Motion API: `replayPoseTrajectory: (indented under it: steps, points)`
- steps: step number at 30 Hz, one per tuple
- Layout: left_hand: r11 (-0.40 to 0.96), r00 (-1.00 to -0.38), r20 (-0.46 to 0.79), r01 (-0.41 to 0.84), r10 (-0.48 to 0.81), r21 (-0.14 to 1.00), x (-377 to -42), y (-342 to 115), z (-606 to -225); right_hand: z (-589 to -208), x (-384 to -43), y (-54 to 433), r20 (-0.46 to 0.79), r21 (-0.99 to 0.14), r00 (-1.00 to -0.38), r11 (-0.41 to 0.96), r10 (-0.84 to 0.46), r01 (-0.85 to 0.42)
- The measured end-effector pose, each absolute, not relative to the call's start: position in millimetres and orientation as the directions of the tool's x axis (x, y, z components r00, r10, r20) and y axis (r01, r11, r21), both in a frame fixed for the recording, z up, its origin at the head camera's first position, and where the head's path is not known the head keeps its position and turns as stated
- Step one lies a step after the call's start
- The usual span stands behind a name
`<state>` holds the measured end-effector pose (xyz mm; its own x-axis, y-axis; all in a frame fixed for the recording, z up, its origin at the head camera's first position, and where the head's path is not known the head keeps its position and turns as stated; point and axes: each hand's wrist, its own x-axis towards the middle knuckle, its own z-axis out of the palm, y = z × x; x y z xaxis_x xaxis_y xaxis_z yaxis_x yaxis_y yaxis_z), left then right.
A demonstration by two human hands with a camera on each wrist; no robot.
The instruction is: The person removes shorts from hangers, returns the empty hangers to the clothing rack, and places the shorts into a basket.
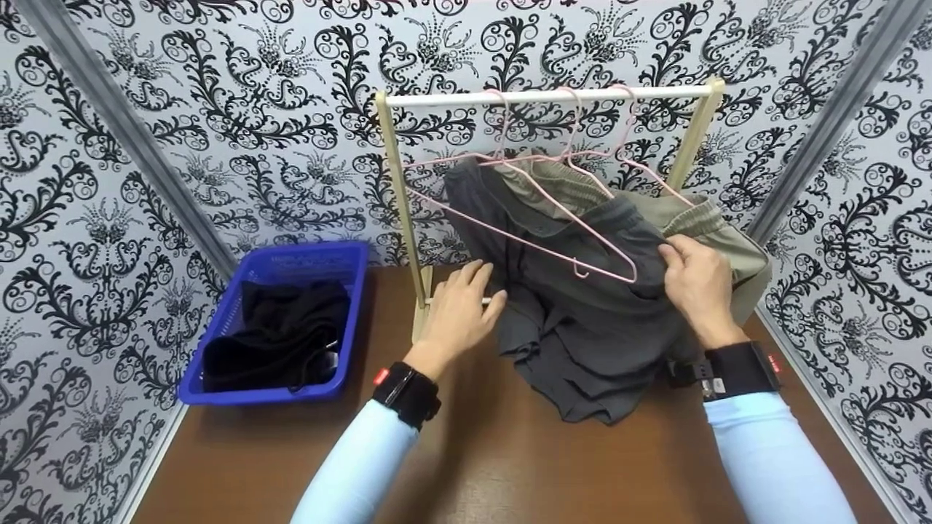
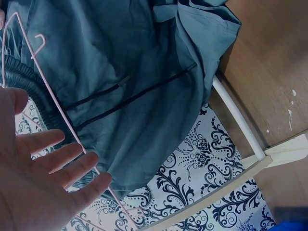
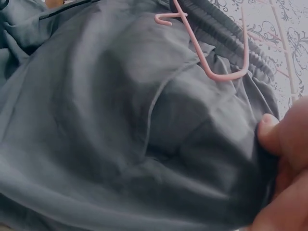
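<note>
Dark grey shorts (image 1: 582, 320) hang at the front of a small clothes rack, their waistband sagging around a pink hanger (image 1: 632, 278). My right hand (image 1: 697, 284) pinches the right side of the shorts between thumb and fingers. In the right wrist view, the hanger's rounded end (image 3: 226, 76) lies over the waistband, left of the thumb. My left hand (image 1: 462, 306) is at the left side of the shorts, near the rack's left post. Its fingers (image 2: 72, 163) are spread and loosely extended in the left wrist view, beside the hanger's lower bar, gripping nothing.
Behind the grey shorts, beige-green shorts (image 1: 735, 233) hang on pink hangers. The rack's white rail (image 1: 451, 100) runs between wooden posts (image 1: 403, 204). On the brown table (image 1: 502, 466), a blue basket (image 1: 357, 306) at left holds black clothing (image 1: 284, 342). Patterned walls surround the table.
</note>
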<state>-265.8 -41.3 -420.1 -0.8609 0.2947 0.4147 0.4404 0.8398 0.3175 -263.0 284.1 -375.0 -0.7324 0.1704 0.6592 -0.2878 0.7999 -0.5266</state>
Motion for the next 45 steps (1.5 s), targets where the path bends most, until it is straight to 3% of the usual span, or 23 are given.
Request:
replayPoseTrajectory:
  steps: [9,38,45]
  points:
    - [0.841,-0.849,0.442,0.446,0.29,0.306,-264.4,-43.8,-423.0,-375.2,-261.1,281.5,0.714,-0.517,-0.664,0.807,0.223,-0.285]
    - [0.848,-0.867,0.419,0.419,0.269,0.324,-257.3,-50.1,-440.4,-370.6,-251.9,286.6,0.682,-0.603,-0.655,0.758,0.325,-0.251]
    - [0.848,-0.852,0.448,0.433,0.273,0.307,-257.1,-51.3,-443.0,-380.1,-253.3,290.8,0.722,-0.585,-0.615,0.756,0.318,-0.295]
